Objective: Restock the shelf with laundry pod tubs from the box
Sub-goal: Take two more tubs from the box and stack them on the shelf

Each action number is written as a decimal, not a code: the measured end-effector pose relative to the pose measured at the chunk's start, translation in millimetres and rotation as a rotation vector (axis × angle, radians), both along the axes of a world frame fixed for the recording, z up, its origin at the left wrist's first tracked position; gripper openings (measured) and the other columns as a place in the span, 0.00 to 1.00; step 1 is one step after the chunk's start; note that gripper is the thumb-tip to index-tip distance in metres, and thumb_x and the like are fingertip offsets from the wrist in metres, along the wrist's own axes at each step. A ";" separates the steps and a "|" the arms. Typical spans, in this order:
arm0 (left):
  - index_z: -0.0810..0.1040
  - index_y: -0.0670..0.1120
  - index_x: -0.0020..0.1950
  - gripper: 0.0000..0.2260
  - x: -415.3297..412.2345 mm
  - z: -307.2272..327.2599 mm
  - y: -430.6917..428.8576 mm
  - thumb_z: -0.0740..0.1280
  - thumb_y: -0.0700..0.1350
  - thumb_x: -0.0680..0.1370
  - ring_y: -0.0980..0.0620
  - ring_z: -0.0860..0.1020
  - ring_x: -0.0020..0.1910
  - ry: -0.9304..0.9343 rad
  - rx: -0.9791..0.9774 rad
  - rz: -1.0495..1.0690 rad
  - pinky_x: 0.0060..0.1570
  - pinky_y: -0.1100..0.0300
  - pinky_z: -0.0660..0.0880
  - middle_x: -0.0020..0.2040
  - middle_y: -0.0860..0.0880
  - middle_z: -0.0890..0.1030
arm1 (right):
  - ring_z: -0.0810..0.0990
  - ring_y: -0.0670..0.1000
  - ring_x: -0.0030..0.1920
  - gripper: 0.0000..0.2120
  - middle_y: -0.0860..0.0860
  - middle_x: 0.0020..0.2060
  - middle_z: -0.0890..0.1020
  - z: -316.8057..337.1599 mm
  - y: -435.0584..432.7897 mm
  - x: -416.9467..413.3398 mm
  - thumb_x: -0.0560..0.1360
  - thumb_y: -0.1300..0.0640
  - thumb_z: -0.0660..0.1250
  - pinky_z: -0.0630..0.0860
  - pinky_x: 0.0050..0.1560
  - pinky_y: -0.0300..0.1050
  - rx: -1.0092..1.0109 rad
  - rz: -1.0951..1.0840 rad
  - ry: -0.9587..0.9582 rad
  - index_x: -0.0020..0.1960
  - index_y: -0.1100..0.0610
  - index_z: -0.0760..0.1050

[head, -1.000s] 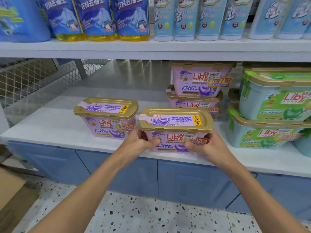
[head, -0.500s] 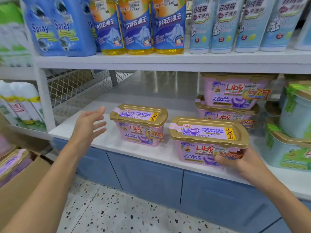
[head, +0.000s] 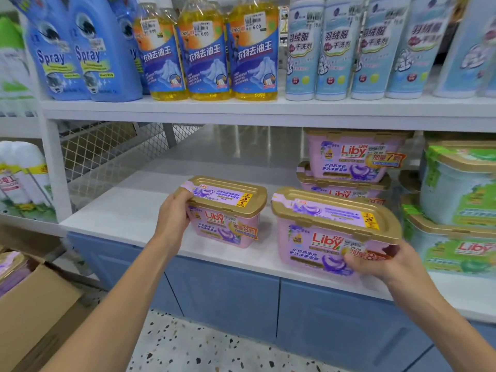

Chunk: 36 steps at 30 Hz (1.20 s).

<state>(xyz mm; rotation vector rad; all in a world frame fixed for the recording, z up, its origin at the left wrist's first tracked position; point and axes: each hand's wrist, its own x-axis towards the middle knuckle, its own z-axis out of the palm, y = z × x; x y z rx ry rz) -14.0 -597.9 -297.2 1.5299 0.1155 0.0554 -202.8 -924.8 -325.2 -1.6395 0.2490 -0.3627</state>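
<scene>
Two pink Liby laundry pod tubs with gold lids stand on the white shelf (head: 128, 213). My left hand (head: 174, 216) grips the left end of the left tub (head: 228, 210). My right hand (head: 381, 261) holds the lower right front corner of the right tub (head: 327, 232), which sits at the shelf's front edge. Behind it, two more pink tubs (head: 351, 159) are stacked. The cardboard box (head: 35, 312) sits on the floor at lower left, with purple tubs partly showing inside.
Green Liby tubs (head: 461, 200) are stacked at the right. The upper shelf (head: 268, 108) carries blue spray pouches, yellow bottles and pale blue bottles. A wire mesh panel (head: 107, 151) closes the shelf's left side. Blue cabinet fronts sit below.
My left hand let go of the right tub, swung out to the left, then came back and took hold of the left tub's end. My right hand stayed on the right tub.
</scene>
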 end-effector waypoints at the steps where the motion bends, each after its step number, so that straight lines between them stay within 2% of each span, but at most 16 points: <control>1: 0.80 0.45 0.61 0.15 -3.0 -1.6 -1.7 0.64 0.50 0.78 0.50 0.81 0.49 -0.008 0.014 -0.006 0.57 0.52 0.76 0.49 0.49 0.85 | 0.85 0.52 0.56 0.31 0.49 0.54 0.87 7.0 0.3 -5.3 0.60 0.62 0.81 0.78 0.60 0.56 0.010 -0.027 -0.035 0.62 0.53 0.79; 5: 0.79 0.48 0.54 0.14 -22.5 -7.3 -19.7 0.65 0.54 0.75 0.50 0.81 0.51 -0.038 0.062 -0.039 0.58 0.50 0.76 0.49 0.51 0.83 | 0.85 0.50 0.55 0.31 0.48 0.54 0.87 45.8 4.8 -17.6 0.60 0.62 0.80 0.79 0.54 0.49 0.003 -0.056 -0.145 0.62 0.53 0.79; 8: 0.76 0.47 0.57 0.12 -39.7 -8.7 -39.1 0.63 0.54 0.80 0.52 0.80 0.48 -0.074 0.076 0.005 0.48 0.55 0.75 0.48 0.52 0.82 | 0.86 0.47 0.51 0.31 0.47 0.50 0.87 74.2 6.5 -15.3 0.58 0.61 0.80 0.83 0.46 0.40 -0.017 -0.069 -0.187 0.61 0.53 0.79; 10: 0.75 0.46 0.56 0.10 -51.8 -5.7 -49.9 0.62 0.52 0.82 0.55 0.78 0.43 -0.090 0.084 0.036 0.41 0.58 0.71 0.46 0.53 0.80 | 0.86 0.48 0.51 0.32 0.47 0.51 0.87 86.8 5.8 -13.8 0.57 0.61 0.80 0.84 0.49 0.40 -0.020 -0.080 -0.210 0.61 0.54 0.79; 12: 0.75 0.47 0.56 0.09 -60.7 -3.6 -56.8 0.61 0.52 0.83 0.57 0.77 0.42 -0.094 0.093 0.016 0.39 0.59 0.69 0.46 0.54 0.79 | 0.86 0.50 0.52 0.33 0.48 0.52 0.87 95.0 6.1 -12.0 0.57 0.61 0.80 0.84 0.50 0.45 0.004 -0.088 -0.235 0.62 0.54 0.78; 16: 0.76 0.49 0.56 0.10 -72.4 -6.4 -68.9 0.63 0.54 0.83 0.57 0.81 0.47 -0.092 0.042 -0.060 0.45 0.59 0.74 0.50 0.53 0.83 | 0.87 0.52 0.52 0.35 0.50 0.53 0.86 103.7 19.3 3.3 0.57 0.61 0.81 0.83 0.50 0.53 0.005 -0.065 -0.246 0.63 0.54 0.76; 19: 0.77 0.54 0.53 0.08 -83.4 -12.4 -79.7 0.64 0.57 0.82 0.57 0.83 0.50 -0.090 0.028 -0.122 0.53 0.55 0.77 0.50 0.55 0.85 | 0.86 0.50 0.54 0.34 0.49 0.54 0.86 102.0 32.3 20.7 0.59 0.61 0.82 0.83 0.48 0.51 -0.036 -0.016 -0.209 0.63 0.52 0.76; 22: 0.78 0.54 0.52 0.06 -90.5 -16.8 -89.1 0.65 0.55 0.82 0.61 0.84 0.48 -0.073 -0.002 -0.201 0.58 0.55 0.77 0.46 0.59 0.86 | 0.85 0.46 0.54 0.31 0.46 0.54 0.86 96.4 37.6 32.2 0.63 0.61 0.82 0.83 0.47 0.46 -0.066 0.020 -0.146 0.62 0.49 0.76; 25: 0.81 0.54 0.51 0.07 -90.7 -15.6 -91.5 0.68 0.54 0.77 0.57 0.84 0.53 -0.072 -0.037 -0.275 0.64 0.49 0.76 0.49 0.58 0.87 | 0.86 0.47 0.53 0.30 0.45 0.54 0.86 92.8 32.3 37.3 0.64 0.60 0.82 0.83 0.47 0.46 -0.077 0.029 -0.108 0.62 0.47 0.75; 27: 0.81 0.53 0.52 0.11 -91.7 -14.6 -91.6 0.68 0.55 0.74 0.54 0.83 0.55 -0.080 -0.045 -0.302 0.65 0.47 0.76 0.52 0.55 0.87 | 0.86 0.48 0.53 0.28 0.45 0.53 0.86 89.7 27.8 37.4 0.65 0.61 0.81 0.83 0.51 0.50 -0.089 0.040 -0.086 0.61 0.46 0.76; 31: 0.81 0.54 0.56 0.13 -93.1 -15.1 -90.3 0.71 0.57 0.73 0.55 0.83 0.58 -0.119 -0.014 -0.335 0.65 0.47 0.76 0.56 0.56 0.86 | 0.86 0.42 0.49 0.26 0.41 0.50 0.86 87.2 25.3 32.5 0.68 0.57 0.80 0.82 0.44 0.39 -0.182 0.048 -0.056 0.62 0.46 0.75; 33: 0.80 0.54 0.58 0.15 -91.5 -16.4 -88.9 0.76 0.55 0.74 0.55 0.82 0.60 -0.141 0.046 -0.362 0.63 0.51 0.77 0.58 0.57 0.85 | 0.86 0.41 0.48 0.25 0.40 0.48 0.86 85.5 25.4 29.5 0.68 0.52 0.79 0.82 0.42 0.37 -0.237 0.004 -0.036 0.62 0.45 0.75; 36: 0.78 0.55 0.61 0.24 -87.4 -18.1 -88.0 0.80 0.53 0.68 0.55 0.82 0.60 -0.149 0.160 -0.374 0.58 0.54 0.78 0.59 0.59 0.84 | 0.85 0.41 0.50 0.25 0.40 0.51 0.86 74.0 26.9 21.4 0.68 0.46 0.79 0.83 0.52 0.46 -0.267 -0.059 -0.038 0.62 0.44 0.75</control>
